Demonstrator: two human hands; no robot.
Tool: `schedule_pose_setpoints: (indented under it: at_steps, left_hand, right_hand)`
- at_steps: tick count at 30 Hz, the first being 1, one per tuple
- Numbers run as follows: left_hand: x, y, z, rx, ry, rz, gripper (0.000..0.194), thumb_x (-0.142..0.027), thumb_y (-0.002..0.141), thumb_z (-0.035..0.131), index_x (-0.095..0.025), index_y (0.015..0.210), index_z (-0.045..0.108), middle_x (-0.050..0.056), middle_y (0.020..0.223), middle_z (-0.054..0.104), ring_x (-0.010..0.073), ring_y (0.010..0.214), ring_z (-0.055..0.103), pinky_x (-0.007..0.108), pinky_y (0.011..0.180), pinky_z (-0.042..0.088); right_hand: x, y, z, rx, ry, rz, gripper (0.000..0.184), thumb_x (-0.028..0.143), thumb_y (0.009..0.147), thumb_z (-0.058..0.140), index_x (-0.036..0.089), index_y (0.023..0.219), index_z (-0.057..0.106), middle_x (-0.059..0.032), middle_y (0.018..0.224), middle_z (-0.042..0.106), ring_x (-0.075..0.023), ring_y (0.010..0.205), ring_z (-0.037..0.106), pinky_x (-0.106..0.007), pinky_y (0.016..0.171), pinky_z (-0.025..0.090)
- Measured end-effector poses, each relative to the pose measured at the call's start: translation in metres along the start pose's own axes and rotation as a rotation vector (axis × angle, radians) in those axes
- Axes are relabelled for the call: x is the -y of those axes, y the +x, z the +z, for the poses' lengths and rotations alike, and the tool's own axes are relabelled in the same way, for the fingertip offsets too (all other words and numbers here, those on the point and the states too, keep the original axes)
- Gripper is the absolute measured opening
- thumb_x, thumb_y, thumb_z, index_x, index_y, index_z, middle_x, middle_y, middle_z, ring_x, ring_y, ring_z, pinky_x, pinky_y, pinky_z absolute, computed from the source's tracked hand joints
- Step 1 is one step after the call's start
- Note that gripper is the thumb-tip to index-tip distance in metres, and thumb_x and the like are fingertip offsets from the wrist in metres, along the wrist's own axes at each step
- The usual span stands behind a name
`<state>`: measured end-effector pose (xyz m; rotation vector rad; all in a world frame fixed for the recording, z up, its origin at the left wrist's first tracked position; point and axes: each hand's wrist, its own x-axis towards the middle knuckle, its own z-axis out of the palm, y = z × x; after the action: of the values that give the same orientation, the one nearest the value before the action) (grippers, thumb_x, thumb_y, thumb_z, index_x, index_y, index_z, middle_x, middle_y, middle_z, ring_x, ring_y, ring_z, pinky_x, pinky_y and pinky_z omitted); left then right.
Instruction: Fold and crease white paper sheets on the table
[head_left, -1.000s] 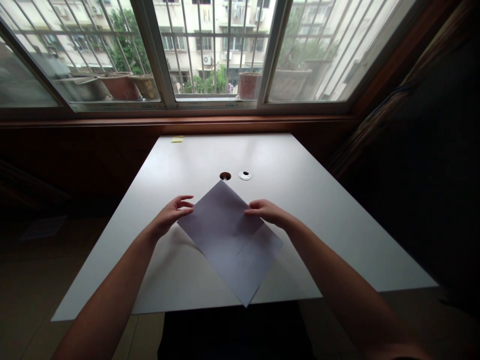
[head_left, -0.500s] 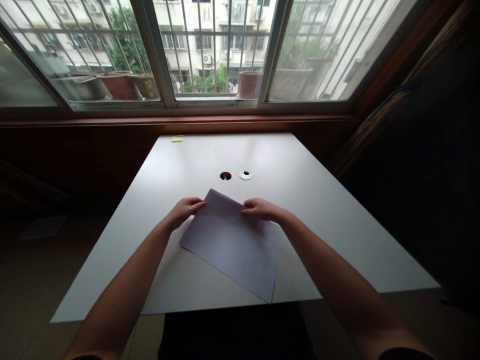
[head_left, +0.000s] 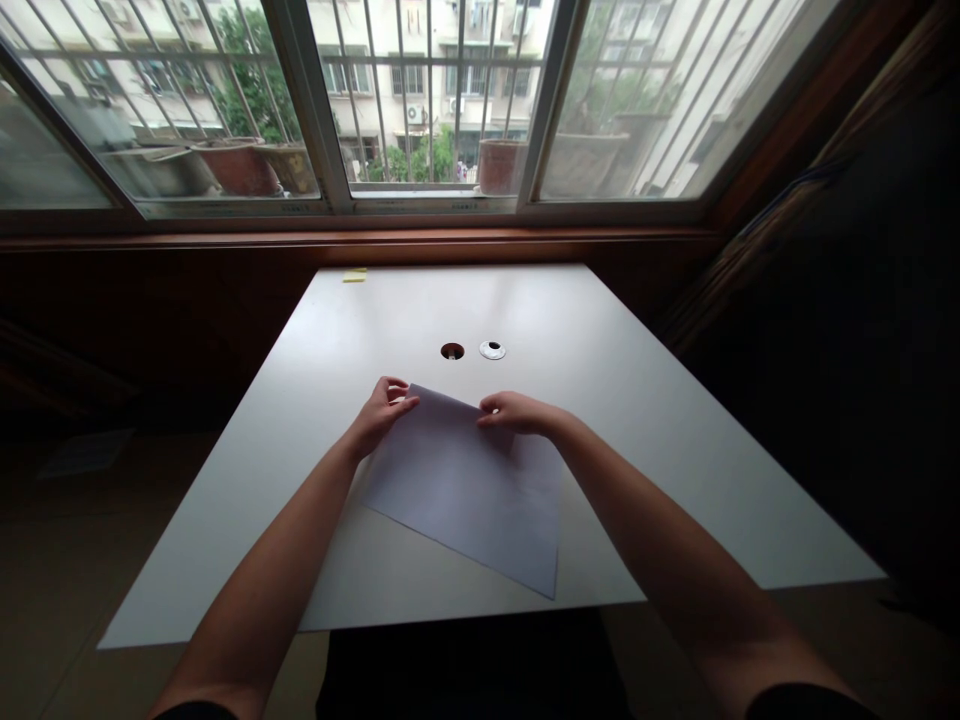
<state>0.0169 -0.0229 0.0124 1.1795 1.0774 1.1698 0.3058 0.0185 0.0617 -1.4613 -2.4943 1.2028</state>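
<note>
Since a moment ago you have turned the sheet of paper [head_left: 469, 490] so its far edge lies nearer level, and your left hand [head_left: 381, 412] has slid up to the far left corner while your right hand [head_left: 514, 412] stays on the far edge. Both hands are loosely curled, fingertips pinching that edge. The single thin, smooth, pale rectangular sheet lies flat on the matte white bench [head_left: 637, 400], near its front edge, beside one round hole [head_left: 451, 351] and one white ring cap [head_left: 492, 350].

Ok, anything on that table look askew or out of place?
The sheet of paper lies skewed to the table edges, both hands on its far edge. The cable hole is open, its white cap beside it.
</note>
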Motion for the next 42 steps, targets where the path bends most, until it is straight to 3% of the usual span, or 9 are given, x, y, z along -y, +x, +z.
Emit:
schedule_pose_setpoints:
  at_steps: [2,4,7,10,18,23,32,36,42]
  left_hand:
    - [-0.004,0.001,-0.001,0.024,0.013,0.004,0.067,-0.037,0.073,0.083,-0.022,0.131,0.053,0.004,0.089,0.069,0.0199,0.086,0.068,0.031,0.08,0.051]
    - [-0.007,0.004,-0.001,0.081,0.028,0.002,0.069,-0.036,0.073,0.083,-0.021,0.134,0.054,0.003,0.084,0.069,0.0193,0.083,0.067,0.03,0.078,0.05]
    - [-0.006,0.007,-0.001,0.123,0.036,-0.05,0.047,-0.04,0.072,0.082,-0.017,0.112,0.07,0.007,0.087,0.07,0.0198,0.078,0.066,0.029,0.071,0.051]
    - [-0.001,0.009,0.0,0.085,0.014,-0.113,0.037,-0.044,0.071,0.083,-0.016,0.094,0.074,0.009,0.086,0.072,0.02,0.072,0.065,0.028,0.063,0.05]
    - [0.002,0.009,-0.003,0.027,0.047,-0.153,0.039,-0.049,0.069,0.083,-0.016,0.088,0.076,0.007,0.075,0.071,0.0183,0.062,0.063,0.027,0.055,0.047]
    - [0.003,0.011,-0.008,0.021,0.096,-0.166,0.04,-0.053,0.07,0.081,-0.015,0.083,0.075,0.004,0.064,0.065,0.0128,0.051,0.054,0.023,0.046,0.039]
    - [-0.001,0.009,-0.016,0.013,0.048,-0.161,0.039,-0.052,0.071,0.08,-0.016,0.083,0.073,0.009,0.08,0.07,0.0204,0.069,0.065,0.032,0.065,0.052]
    - [-0.013,0.012,-0.016,0.065,0.259,-0.001,0.036,-0.05,0.077,0.076,-0.02,0.097,0.076,0.011,0.1,0.072,0.0256,0.091,0.066,0.037,0.083,0.051]
    - [-0.036,0.024,0.013,0.332,0.979,0.393,0.02,-0.04,0.087,0.069,-0.026,0.096,0.078,0.005,0.098,0.073,0.0239,0.098,0.061,0.038,0.095,0.044]
  right_hand:
    - [0.0,0.002,-0.001,0.024,0.0,0.002,0.019,0.038,0.077,0.067,0.019,0.076,0.064,-0.0027,0.077,0.063,-0.0188,0.074,0.054,-0.028,0.063,0.034]
    - [0.002,0.003,-0.001,0.054,-0.004,0.002,0.019,0.038,0.077,0.066,0.019,0.075,0.064,-0.0026,0.076,0.063,-0.0188,0.073,0.054,-0.028,0.064,0.034]
    - [0.007,0.005,-0.003,0.083,-0.016,-0.009,0.017,0.037,0.076,0.067,0.02,0.074,0.065,-0.0025,0.076,0.064,-0.0186,0.072,0.054,-0.029,0.064,0.034]
    - [0.011,0.007,-0.003,0.087,-0.04,-0.006,0.016,0.035,0.076,0.067,0.02,0.074,0.066,-0.0024,0.076,0.064,-0.0186,0.073,0.054,-0.029,0.064,0.034]
    - [0.012,0.011,-0.004,0.098,-0.059,0.003,0.016,0.036,0.077,0.067,0.02,0.076,0.067,-0.0027,0.078,0.065,-0.0192,0.074,0.055,-0.029,0.065,0.034]
    - [0.006,0.012,-0.003,0.104,-0.049,0.0,0.018,0.038,0.076,0.067,0.02,0.074,0.066,-0.0027,0.076,0.064,-0.0186,0.072,0.053,-0.029,0.064,0.033]
    - [-0.005,0.02,-0.001,0.104,-0.062,-0.016,0.019,0.039,0.075,0.067,0.02,0.073,0.066,-0.0027,0.075,0.065,-0.0184,0.07,0.054,-0.029,0.063,0.033]
    - [-0.004,0.022,-0.002,0.12,-0.09,-0.009,0.019,0.039,0.076,0.067,0.019,0.075,0.066,-0.0023,0.076,0.065,-0.0177,0.071,0.055,-0.028,0.063,0.033]
    - [0.005,0.022,-0.005,0.172,-0.185,0.012,0.022,0.039,0.08,0.064,0.019,0.085,0.069,-0.0022,0.081,0.066,-0.0174,0.075,0.056,-0.026,0.063,0.034]
